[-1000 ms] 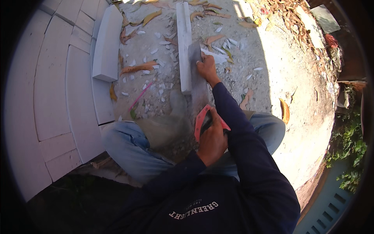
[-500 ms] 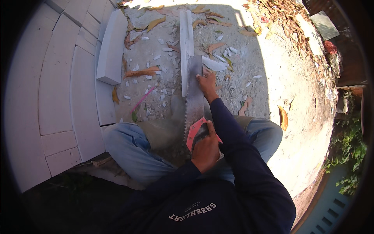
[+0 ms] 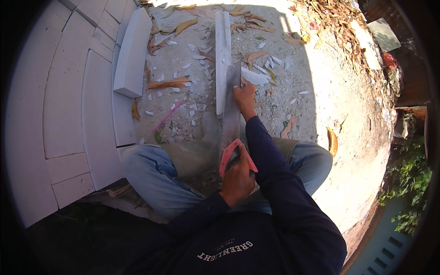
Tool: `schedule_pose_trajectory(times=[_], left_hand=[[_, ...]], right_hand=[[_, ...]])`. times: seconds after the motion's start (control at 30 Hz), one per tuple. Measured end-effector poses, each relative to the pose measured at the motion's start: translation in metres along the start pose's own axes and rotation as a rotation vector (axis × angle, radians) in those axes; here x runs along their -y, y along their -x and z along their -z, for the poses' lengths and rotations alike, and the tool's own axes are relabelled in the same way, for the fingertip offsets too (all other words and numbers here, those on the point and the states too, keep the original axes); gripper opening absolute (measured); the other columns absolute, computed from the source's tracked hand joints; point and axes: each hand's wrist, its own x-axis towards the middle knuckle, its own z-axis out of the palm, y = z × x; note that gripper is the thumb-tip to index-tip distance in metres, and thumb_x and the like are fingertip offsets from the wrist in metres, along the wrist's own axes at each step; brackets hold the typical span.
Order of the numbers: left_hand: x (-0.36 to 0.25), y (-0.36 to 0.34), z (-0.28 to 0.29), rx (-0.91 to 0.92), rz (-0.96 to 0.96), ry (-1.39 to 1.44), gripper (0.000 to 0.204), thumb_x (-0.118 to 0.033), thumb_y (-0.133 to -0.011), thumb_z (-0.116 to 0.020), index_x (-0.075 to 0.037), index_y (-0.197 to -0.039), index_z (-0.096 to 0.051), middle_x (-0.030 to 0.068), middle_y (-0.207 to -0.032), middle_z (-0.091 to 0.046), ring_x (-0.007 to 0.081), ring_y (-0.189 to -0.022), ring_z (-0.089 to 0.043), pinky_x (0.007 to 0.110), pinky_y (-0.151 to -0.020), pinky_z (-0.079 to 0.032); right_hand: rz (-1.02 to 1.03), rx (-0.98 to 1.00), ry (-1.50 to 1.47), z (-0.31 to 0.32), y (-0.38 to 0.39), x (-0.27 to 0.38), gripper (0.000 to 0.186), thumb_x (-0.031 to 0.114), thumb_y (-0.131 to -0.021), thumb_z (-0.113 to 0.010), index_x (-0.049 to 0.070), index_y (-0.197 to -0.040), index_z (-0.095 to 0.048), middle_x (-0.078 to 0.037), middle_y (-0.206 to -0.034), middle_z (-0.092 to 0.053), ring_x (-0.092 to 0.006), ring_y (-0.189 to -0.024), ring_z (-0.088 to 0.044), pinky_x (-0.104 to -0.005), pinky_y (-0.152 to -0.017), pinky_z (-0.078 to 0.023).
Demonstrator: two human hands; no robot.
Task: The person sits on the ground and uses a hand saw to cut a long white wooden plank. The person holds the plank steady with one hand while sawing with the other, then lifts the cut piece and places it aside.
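My left hand [image 3: 237,183] is closed round the red and black handle of a handsaw [image 3: 233,121]. The blade points away from me, its toothed edge on the left. At the blade's far end, my right hand [image 3: 245,98] is closed, thumb on the metal; its other fingers are partly hidden. A long narrow white strip of block [image 3: 222,59] lies lengthwise on the ground ahead, and the blade overlaps its near right side. Whether the teeth touch the strip cannot be made out. Just beyond my right hand lies a pointed white shard [image 3: 255,77].
Stacked pale blocks [image 3: 64,101] line the left side, with a loose block [image 3: 133,55] leaning on them. Small white chips, dry leaves [image 3: 169,84] and a pink strip [image 3: 167,115] litter the ground. My bent knees [image 3: 146,165] flank the saw.
The saw blade has tilted and now shows narrower, with its handle turned. My left hand has shifted slightly left and nearer to me. My right hand stays at the blade's far end.
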Motion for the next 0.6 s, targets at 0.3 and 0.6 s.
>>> schedule_pose_trajectory(times=[0.3,0.6], left_hand=[[-0.013,0.019,0.001,-0.112,-0.118,0.002,0.087,-0.005,-0.090,-0.061,0.015,-0.155,-0.006,0.0429,-0.143,-0.043,0.0523,-0.139,-0.042,0.050,-0.114,-0.036],[0.006,0.031,-0.023,-0.275,-0.177,0.282,0.081,-0.006,-0.092,-0.058,0.014,-0.155,-0.012,0.0431,-0.155,-0.025,0.0563,-0.146,-0.028,0.049,-0.121,-0.026]], right_hand=[[-0.088,0.134,0.025,0.033,0.000,0.044,0.055,0.007,-0.077,-0.062,-0.004,-0.131,-0.064,-0.029,-0.105,-0.070,-0.0438,-0.104,-0.066,-0.0472,-0.095,-0.050],[0.027,0.226,0.233,0.037,0.012,0.066,0.058,0.003,-0.077,-0.058,-0.001,-0.135,-0.062,-0.027,-0.096,-0.071,-0.0442,-0.094,-0.068,-0.0513,-0.085,-0.052]])
